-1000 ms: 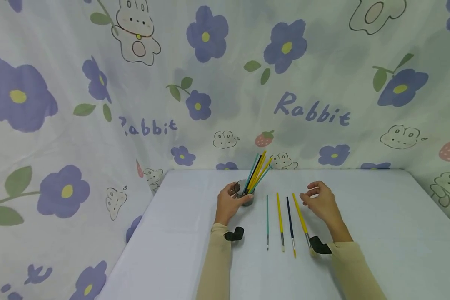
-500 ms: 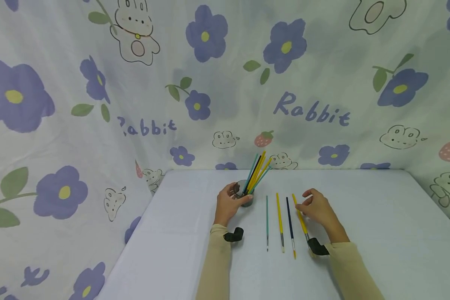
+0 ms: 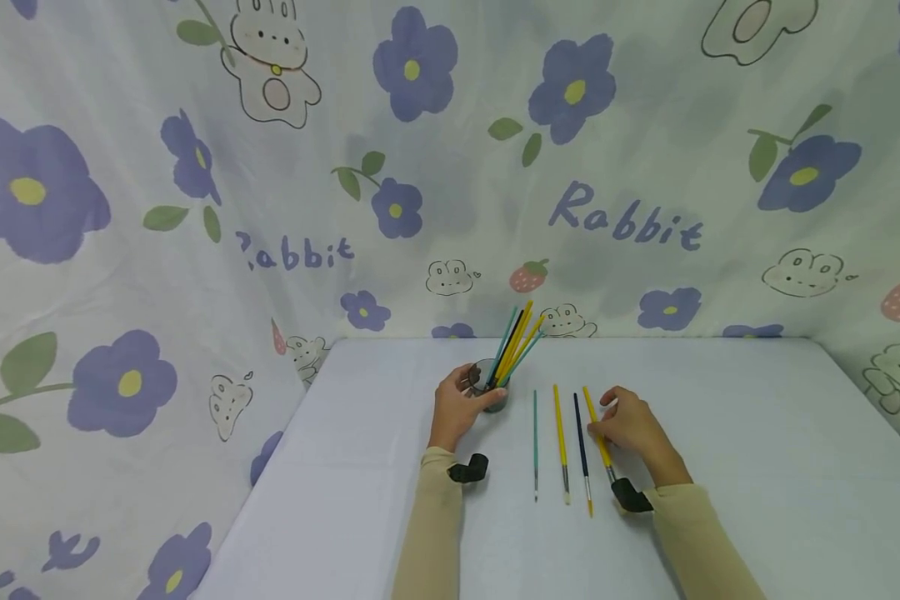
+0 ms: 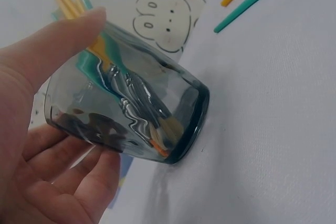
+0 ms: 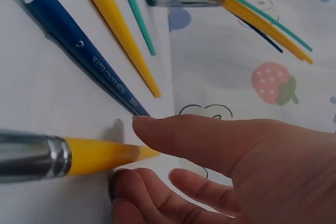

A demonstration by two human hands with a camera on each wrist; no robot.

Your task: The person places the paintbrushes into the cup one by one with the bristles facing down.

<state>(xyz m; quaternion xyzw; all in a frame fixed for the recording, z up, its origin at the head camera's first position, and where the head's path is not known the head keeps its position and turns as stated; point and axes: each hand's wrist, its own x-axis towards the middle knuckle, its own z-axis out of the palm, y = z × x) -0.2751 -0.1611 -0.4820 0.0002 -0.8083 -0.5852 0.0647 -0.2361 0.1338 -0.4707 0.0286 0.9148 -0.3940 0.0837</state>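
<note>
My left hand [image 3: 456,408] grips a grey, see-through glass [image 4: 157,87], thumb on one side and fingers on the other. Several paintbrushes [image 3: 521,342] with yellow, teal and black handles lean in it, bristles down. My right hand [image 3: 633,423] is at the rightmost of the loose brushes, a thick yellow paintbrush [image 5: 94,156]. Its handle lies between the thumb and the curled fingers [image 5: 152,192]; the wrist camera hides part of its bristle end in the head view. Just left of it lies a dark blue paintbrush [image 5: 79,51] with printed lettering.
Further left on the white table [image 3: 330,500] lie another yellow paintbrush [image 3: 559,433] and a thin teal paintbrush [image 3: 536,442], roughly parallel. A curtain [image 3: 480,167] with flowers and rabbits hangs behind the table's far edge.
My right hand has come down and left onto the rightmost yellow paintbrush, its thumb and fingers closing about the handle, which has shifted slightly left. My left hand has stayed on the glass.
</note>
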